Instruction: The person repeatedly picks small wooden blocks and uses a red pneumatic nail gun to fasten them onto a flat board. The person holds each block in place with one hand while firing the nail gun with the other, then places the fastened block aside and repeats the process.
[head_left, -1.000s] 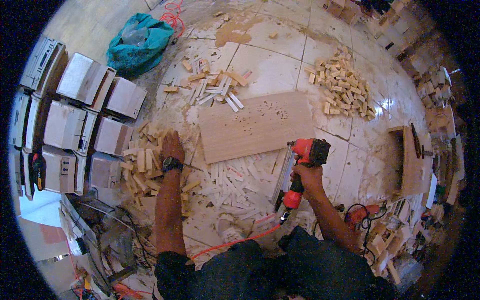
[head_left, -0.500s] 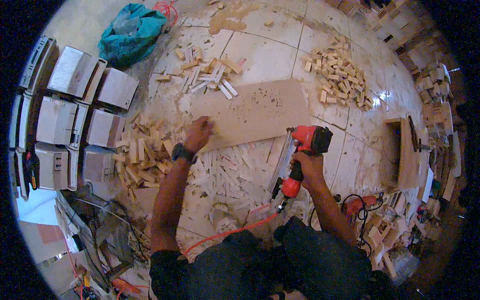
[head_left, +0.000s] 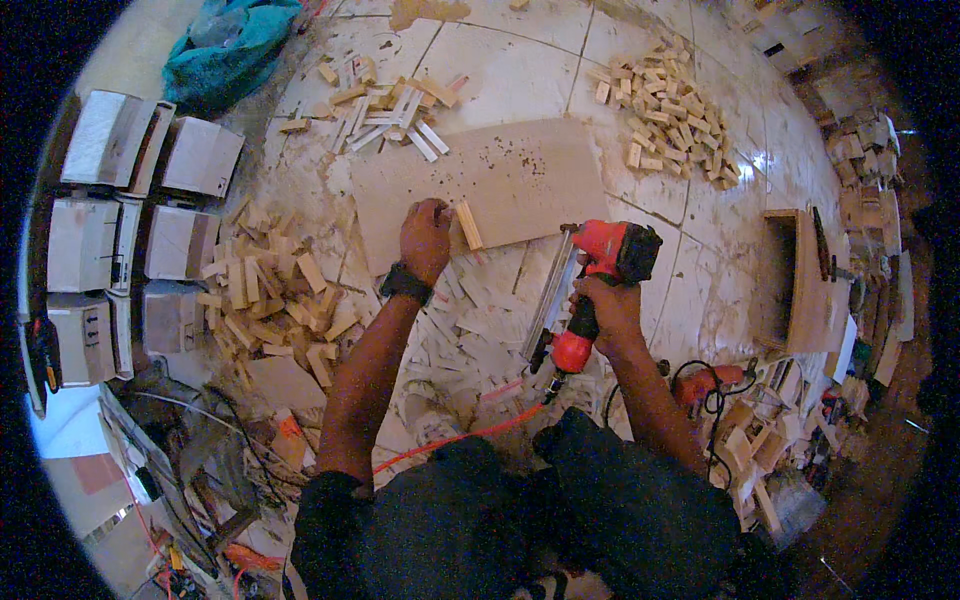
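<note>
In my right hand [head_left: 612, 305] is a red and black air nailer [head_left: 600, 240], gripped by its handle, with its nose up beside the board's right end. An orange air hose [head_left: 470, 432] runs from its lower end toward my left. My left hand [head_left: 428, 232], with a dark band on the wrist, is over the near left part of a flat brown board [head_left: 560, 165]. Its fingers are curled, and what they hold, if anything, is hidden. Just right of them a small wooden block [head_left: 468, 226] rests on the board near its front edge. Dark specks lie scattered across the board.
Wood block piles lie left [head_left: 265, 295] and far right [head_left: 670, 110]; pale strips [head_left: 405, 110] lie beyond the board. Boxes [head_left: 88, 245] stand at left, below a teal sack [head_left: 225, 55]. An open wooden box [head_left: 795, 280] and a red tool [head_left: 705, 382] are at right.
My left hand has moved right and farther over the board, and the wooden block now shows beside it. The nailer stays in my right hand. The whole view has shifted slightly.
</note>
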